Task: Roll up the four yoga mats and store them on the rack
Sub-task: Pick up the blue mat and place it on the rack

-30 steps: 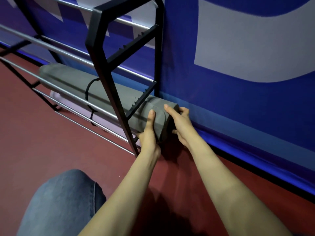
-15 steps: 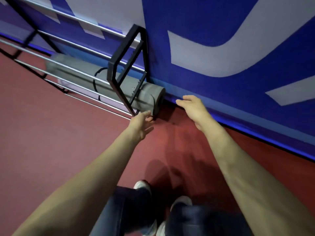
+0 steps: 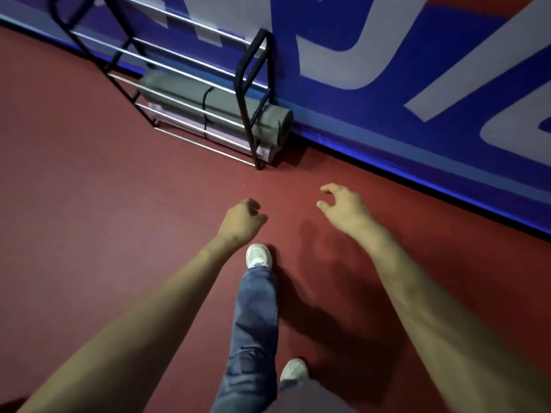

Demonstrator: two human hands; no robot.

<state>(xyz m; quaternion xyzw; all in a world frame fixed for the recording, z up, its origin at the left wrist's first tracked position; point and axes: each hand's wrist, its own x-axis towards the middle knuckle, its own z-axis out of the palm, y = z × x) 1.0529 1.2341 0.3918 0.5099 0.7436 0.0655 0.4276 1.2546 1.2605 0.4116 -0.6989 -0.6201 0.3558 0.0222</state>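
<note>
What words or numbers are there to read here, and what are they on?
None can be read. The blue wall banner bears big white shapes, perhaps parts of letters, cut off by the frame. No label shows on the grey rolled mat or the rack.

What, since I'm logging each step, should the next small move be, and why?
Probably turn away from the black metal rack to fetch another mat: both the left hand and right hand are empty, and only the grey rolled mat and a pale rolled mat beneath it show on it.
</note>
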